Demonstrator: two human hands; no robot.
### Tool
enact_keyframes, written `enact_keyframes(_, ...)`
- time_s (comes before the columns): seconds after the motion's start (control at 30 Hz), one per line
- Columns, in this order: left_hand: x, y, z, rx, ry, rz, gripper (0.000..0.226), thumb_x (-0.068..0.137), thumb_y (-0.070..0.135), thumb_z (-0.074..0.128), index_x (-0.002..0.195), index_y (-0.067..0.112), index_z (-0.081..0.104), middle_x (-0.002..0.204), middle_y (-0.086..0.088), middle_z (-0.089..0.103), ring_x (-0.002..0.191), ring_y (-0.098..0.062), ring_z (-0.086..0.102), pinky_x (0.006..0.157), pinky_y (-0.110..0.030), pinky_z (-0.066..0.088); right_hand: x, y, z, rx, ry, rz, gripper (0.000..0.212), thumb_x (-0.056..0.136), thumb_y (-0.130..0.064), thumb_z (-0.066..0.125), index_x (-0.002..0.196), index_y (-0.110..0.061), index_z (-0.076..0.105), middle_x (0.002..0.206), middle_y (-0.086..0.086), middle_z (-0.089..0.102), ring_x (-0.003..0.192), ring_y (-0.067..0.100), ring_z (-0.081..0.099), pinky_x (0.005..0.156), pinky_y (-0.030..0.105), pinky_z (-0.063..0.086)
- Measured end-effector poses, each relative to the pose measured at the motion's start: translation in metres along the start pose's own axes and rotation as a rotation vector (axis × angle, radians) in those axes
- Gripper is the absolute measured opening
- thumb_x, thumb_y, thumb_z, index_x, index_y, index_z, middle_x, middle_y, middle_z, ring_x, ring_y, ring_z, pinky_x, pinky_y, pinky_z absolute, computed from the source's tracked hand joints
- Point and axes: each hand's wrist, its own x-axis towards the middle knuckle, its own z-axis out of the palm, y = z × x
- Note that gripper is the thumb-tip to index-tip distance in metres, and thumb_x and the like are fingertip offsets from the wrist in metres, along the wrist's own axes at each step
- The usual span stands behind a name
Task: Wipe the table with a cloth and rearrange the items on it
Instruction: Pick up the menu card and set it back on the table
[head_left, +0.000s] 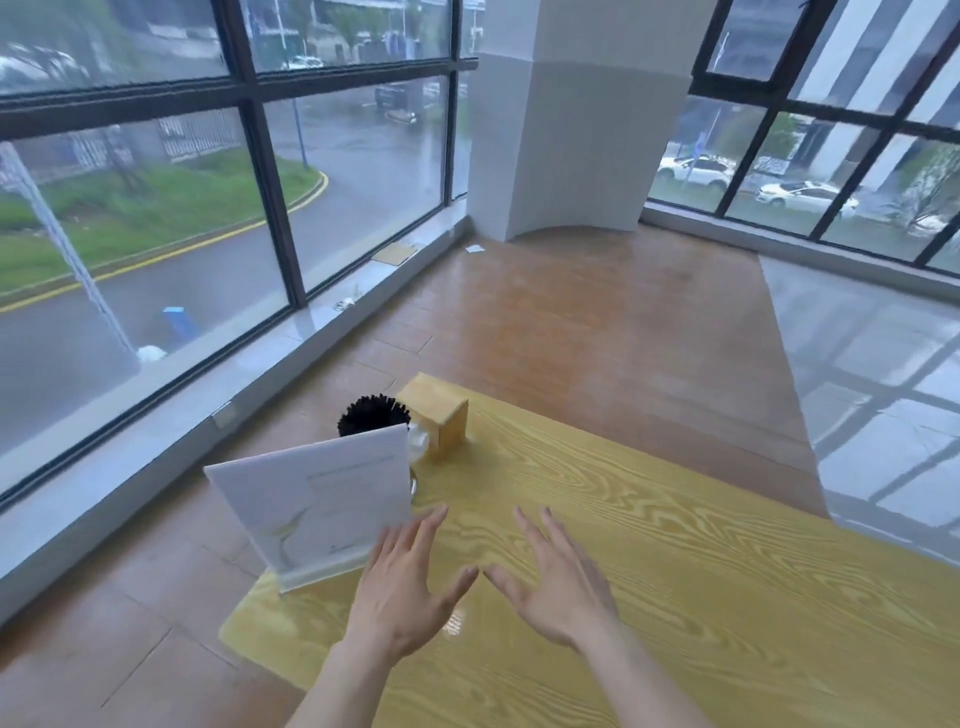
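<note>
Since no cloth is in view, clearing looks like the step in hand: the yellow wood-grain table (701, 597) lies bare to the right, with room to slide things. At its left edge stand an acrylic sign holder (317, 504), wooden tissue box (441, 415) and black straw cup (371, 414). Left hand (402, 587) and right hand (553, 587) hover empty, fingers spread; grip the sign low, away from that edge.

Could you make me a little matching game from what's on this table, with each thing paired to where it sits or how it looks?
Things:
1. sign stand
2. wooden box
3. holder of black sticks
4. hands: left, right

Descriptions:
A. dark bundle behind the white panel
B. open and empty, fingers spread over the table
C. pale cube at the far corner
D. upright white panel near the left edge

Pairs: 1-D, 2-C, 3-A, 4-B
</note>
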Motion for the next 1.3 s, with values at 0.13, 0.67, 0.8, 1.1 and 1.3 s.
enact_keyframes(0.13, -0.006, -0.042, -0.013, -0.124, -0.018, -0.131, 0.074, 0.085, 0.076, 0.045, 0.148, 0.039, 0.037, 0.145, 0.017, 0.047, 0.138, -0.01, 0.042, 0.111, -0.029, 0.036, 0.025, -0.043, 0.017, 0.075, -0.053, -0.026, 0.091, 0.083, -0.083, 0.046, 0.158, -0.05, 0.006, 0.171, -0.012, 0.002, 0.156, 0.022, 0.02, 0.12, 0.046, 0.031)
enact_keyframes(0.67, -0.007, -0.148, -0.043, -0.372, 0.394, -0.794, 0.069, 0.081, 0.071, 0.06, 0.131, 0.026, 0.044, 0.136, 0.004, 0.057, 0.117, -0.024, 0.062, 0.087, -0.043, 0.047, 0.098, -0.115, 0.062, 0.558, -0.006, 0.124, 0.086, 0.083, -0.044, 0.081, 0.154, -0.023, 0.038, 0.155, 0.003, 0.047, 0.141, 0.023, 0.048, 0.114, 0.043, 0.041)
enact_keyframes(0.8, 0.003, -0.146, -0.043, -0.533, 0.415, -0.784, 0.063, 0.083, 0.068, 0.062, 0.129, 0.028, 0.049, 0.133, 0.003, 0.063, 0.125, -0.018, 0.059, 0.099, -0.047, 0.046, 0.1, -0.118, 0.064, 0.633, 0.01, 0.119, 0.076, 0.083, -0.035, 0.082, 0.149, -0.024, 0.045, 0.152, 0.003, 0.051, 0.14, 0.021, 0.049, 0.114, 0.041, 0.042)
enact_keyframes(1.1, 0.014, -0.138, -0.042, -0.596, 0.487, -0.841, 0.051, 0.087, 0.07, 0.056, 0.111, 0.026, 0.048, 0.115, -0.003, 0.069, 0.109, -0.029, 0.063, 0.093, -0.046, 0.048, 0.098, -0.116, 0.064, 0.751, 0.062, 0.114, 0.046, 0.088, -0.027, 0.078, 0.131, -0.022, 0.059, 0.123, -0.008, 0.064, 0.121, 0.009, 0.058, 0.102, 0.029, 0.046)
enact_keyframes(1.3, 0.025, -0.109, -0.032, -0.617, 0.432, -0.745, 0.046, 0.089, 0.061, 0.058, 0.107, 0.019, 0.052, 0.107, -0.003, 0.069, 0.096, -0.022, 0.056, 0.081, -0.039, 0.04, 0.088, -0.081, 0.051, 0.824, 0.18, 0.216, 0.034, 0.09, -0.029, 0.077, 0.121, -0.02, 0.066, 0.119, -0.007, 0.071, 0.114, 0.011, 0.067, 0.102, 0.039, 0.053)
